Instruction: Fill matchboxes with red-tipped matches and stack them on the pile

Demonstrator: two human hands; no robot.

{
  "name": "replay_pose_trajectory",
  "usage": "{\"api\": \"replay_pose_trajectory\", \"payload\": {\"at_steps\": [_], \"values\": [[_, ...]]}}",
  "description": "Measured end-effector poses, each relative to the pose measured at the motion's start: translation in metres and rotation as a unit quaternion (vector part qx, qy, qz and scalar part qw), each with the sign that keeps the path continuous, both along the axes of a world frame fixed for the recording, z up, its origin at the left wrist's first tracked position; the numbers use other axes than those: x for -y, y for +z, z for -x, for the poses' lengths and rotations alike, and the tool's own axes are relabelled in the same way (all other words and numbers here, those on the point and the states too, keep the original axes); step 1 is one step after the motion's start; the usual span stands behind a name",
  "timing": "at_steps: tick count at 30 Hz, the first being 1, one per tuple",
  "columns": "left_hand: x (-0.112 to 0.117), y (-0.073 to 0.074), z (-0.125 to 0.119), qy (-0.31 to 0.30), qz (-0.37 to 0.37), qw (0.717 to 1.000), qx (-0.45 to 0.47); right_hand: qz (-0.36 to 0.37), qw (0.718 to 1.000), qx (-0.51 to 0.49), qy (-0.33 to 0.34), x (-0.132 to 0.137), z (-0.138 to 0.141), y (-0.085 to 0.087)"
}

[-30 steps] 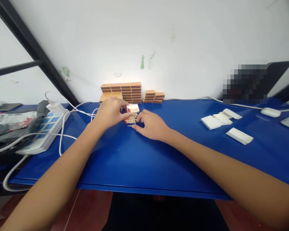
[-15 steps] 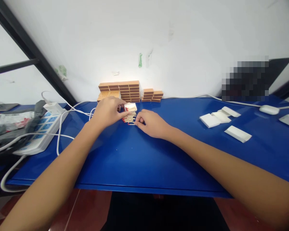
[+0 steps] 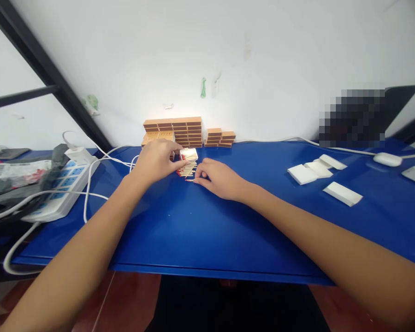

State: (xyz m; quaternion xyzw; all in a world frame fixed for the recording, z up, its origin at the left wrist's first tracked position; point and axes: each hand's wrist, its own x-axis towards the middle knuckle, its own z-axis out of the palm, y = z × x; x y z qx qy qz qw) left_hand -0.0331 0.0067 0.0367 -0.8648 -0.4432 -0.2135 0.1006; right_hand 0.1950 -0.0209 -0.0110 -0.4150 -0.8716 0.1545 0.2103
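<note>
My left hand (image 3: 158, 159) grips a small white matchbox tray (image 3: 191, 152) by its left end, with matches inside. Loose red-tipped matches (image 3: 187, 170) lie in a pile just in front of the tray, near my left thumb. To the right of the pile, my right hand (image 3: 217, 179) is closed in a pinch at the end of a single match (image 3: 189, 180) on the blue table. Behind my left hand stands a large stack of matchboxes (image 3: 187, 131), partly hidden by that hand. Beside it is a smaller matchbox stack (image 3: 213, 137).
Several white empty trays (image 3: 302, 174) lie on the blue table (image 3: 207, 240) to the right, one (image 3: 343, 193) set apart. A power strip (image 3: 60, 191) with white cables and a grey plastic bag (image 3: 24, 177) are at the left. A wall rises behind.
Both hands stay in nearly the same place at the tray and the match pile. The whole view has shifted slightly.
</note>
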Motion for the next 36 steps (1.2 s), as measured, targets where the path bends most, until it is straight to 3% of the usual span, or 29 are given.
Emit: {"api": "replay_pose_trajectory", "payload": {"at_steps": [7,15,28,32,36], "values": [[0.0,-0.003,0.001,-0.009,-0.007,1.0,-0.005,-0.011,1.0,0.01,0.0,-0.002,-0.006,0.006],[0.006,-0.007,-0.012,-0.048,0.023,0.998,-0.014,-0.12,0.989,-0.016,-0.087,-0.016,-0.024,0.015],[0.014,-0.009,-0.021,-0.099,0.032,0.994,0.021,-0.133,0.989,-0.03,-0.059,-0.013,-0.022,0.012],[0.008,-0.008,-0.014,-0.085,0.013,0.996,0.014,-0.136,0.985,-0.087,-0.057,-0.01,-0.019,0.009],[0.002,-0.002,-0.003,-0.021,-0.005,1.0,-0.003,-0.117,0.99,-0.074,-0.017,-0.006,-0.011,0.002]]}}
